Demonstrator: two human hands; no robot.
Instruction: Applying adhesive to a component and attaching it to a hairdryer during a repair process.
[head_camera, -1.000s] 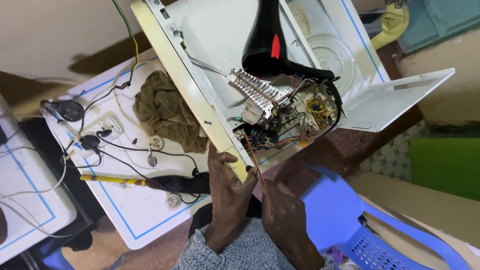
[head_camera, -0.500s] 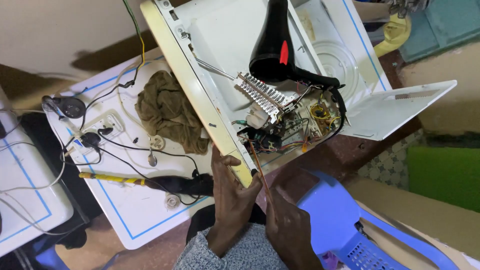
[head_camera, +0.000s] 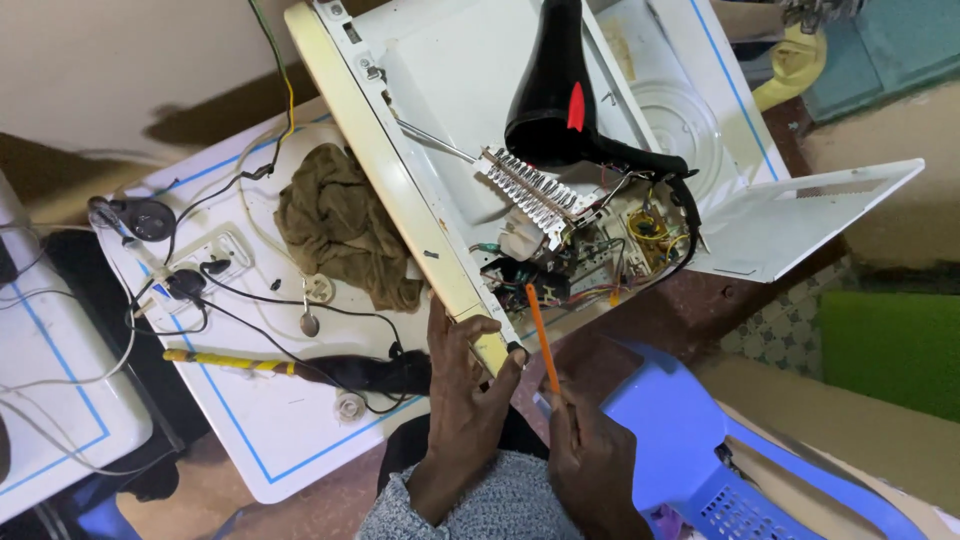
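A white opened appliance casing (head_camera: 430, 70) lies tilted across the table, its wiring and circuit parts (head_camera: 590, 250) exposed at the near end. My left hand (head_camera: 465, 385) grips the cream-coloured corner (head_camera: 485, 345) of that casing. My right hand (head_camera: 590, 465) holds a thin orange-shafted tool (head_camera: 540, 340), whose tip points up at the wiring. A black hair dryer (head_camera: 555, 100) with a red switch rests on top of the casing.
A brown rag (head_camera: 340, 225), a power strip (head_camera: 215, 255) with black cables, a yellow-wrapped tool (head_camera: 225, 362) and a small round fan (head_camera: 145, 218) lie on the white, blue-lined table (head_camera: 270, 450). A blue plastic chair (head_camera: 700, 440) stands at the right.
The view has shifted slightly. My right hand has lifted the orange tool, so its shaft now shows clearly and reaches toward the wiring. My left hand stays on the casing corner.
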